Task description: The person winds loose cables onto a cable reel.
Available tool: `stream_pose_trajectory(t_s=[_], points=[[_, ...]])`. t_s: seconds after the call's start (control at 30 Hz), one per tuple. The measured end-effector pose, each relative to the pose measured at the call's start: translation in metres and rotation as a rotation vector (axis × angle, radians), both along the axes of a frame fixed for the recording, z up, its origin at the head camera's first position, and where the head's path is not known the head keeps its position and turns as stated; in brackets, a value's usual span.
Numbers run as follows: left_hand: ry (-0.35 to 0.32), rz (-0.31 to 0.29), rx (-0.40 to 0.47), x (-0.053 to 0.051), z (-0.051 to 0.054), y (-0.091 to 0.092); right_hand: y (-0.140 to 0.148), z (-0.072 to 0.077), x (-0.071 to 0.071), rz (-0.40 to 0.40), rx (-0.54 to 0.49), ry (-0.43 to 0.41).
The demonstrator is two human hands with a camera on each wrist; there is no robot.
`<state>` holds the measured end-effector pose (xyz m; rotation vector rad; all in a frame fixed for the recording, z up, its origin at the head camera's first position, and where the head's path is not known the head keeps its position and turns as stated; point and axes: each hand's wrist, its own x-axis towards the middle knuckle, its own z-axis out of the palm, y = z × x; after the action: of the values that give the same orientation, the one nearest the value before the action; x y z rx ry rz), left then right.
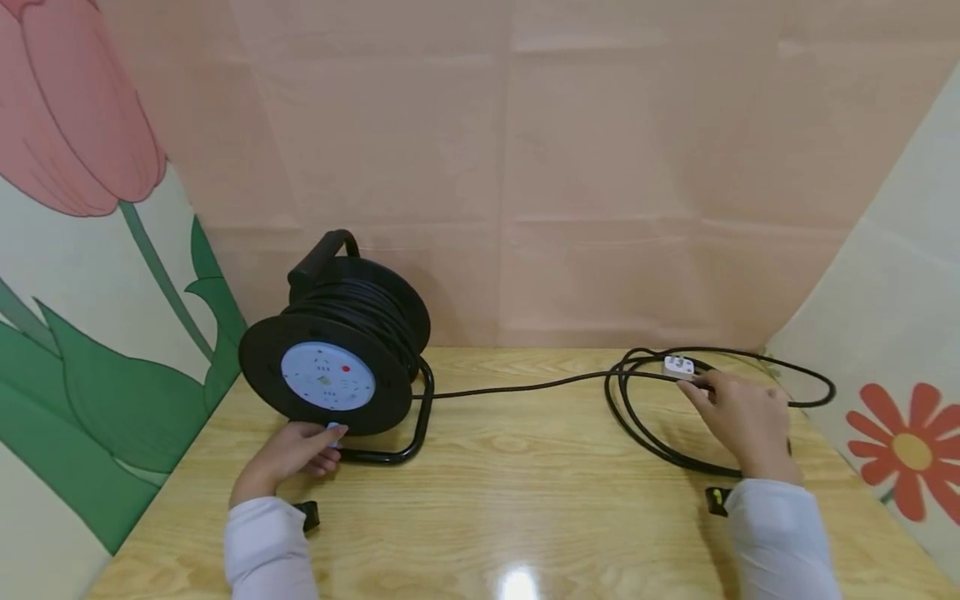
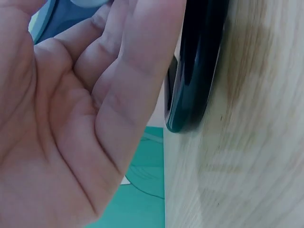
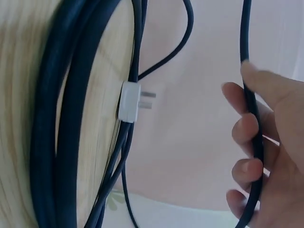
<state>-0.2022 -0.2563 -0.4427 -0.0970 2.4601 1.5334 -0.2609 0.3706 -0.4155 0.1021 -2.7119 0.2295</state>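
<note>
The left hand (image 1: pixel 288 454) appears to pinch the pale knob (image 1: pixel 333 430) at the lower edge of the reel (image 1: pixel 356 333), thumb on top; its own wrist view hides the grip itself. The reel stands just beyond that hand on its bent-tube frame (image 1: pixel 386 457). The right hand (image 1: pixel 750 417) has its fingers curled round the cable (image 3: pixel 258 147), which runs low and a little slack from the reel across the space between the hands.

The likeliest trouble is a snag. The plug (image 3: pixel 129 102) lies just beyond the right hand's fingertips, prongs up, among the loops of the coil (image 3: pixel 45 123), so a strand drawn past could catch on it or pull the crossed loops into a knot. Too loose a hold on the right would let the slack wind on unevenly; too tight a one could drag the reel across the desk (image 1: pixel 510 483) toward that hand, or tip it, since nothing visible fixes the frame down. On the left, the knob sits close above the frame's tube, so the fingers could be nipped between them if the reel turned, or slip off the small knob.
</note>
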Motion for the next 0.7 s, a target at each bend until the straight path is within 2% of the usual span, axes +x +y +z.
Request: stream_pose_trajectory(t_s=[0.13, 0.3, 0.37, 0.57, 0.7], points=[[0.023, 0.036, -0.055, 0.003, 0.003, -0.003, -0.004, -0.001, -0.001, 0.04, 0.006, 0.06], [0.049, 0.085, -0.105, 0.006, 0.006, -0.008, -0.009, 0.0, 0.001, -0.072, -0.03, 0.118], [0.06, 0.106, -0.116, 0.006, 0.005, -0.01, -0.011, 0.002, 0.0, -0.09, -0.054, 0.144], [0.087, 0.176, -0.112, 0.008, 0.003, -0.015, -0.021, 0.005, -0.005, 0.018, -0.063, 0.215], [0.096, 0.23, -0.119, 0.012, 0.003, -0.019, -0.023, 0.005, -0.003, -0.016, -0.087, 0.22]])
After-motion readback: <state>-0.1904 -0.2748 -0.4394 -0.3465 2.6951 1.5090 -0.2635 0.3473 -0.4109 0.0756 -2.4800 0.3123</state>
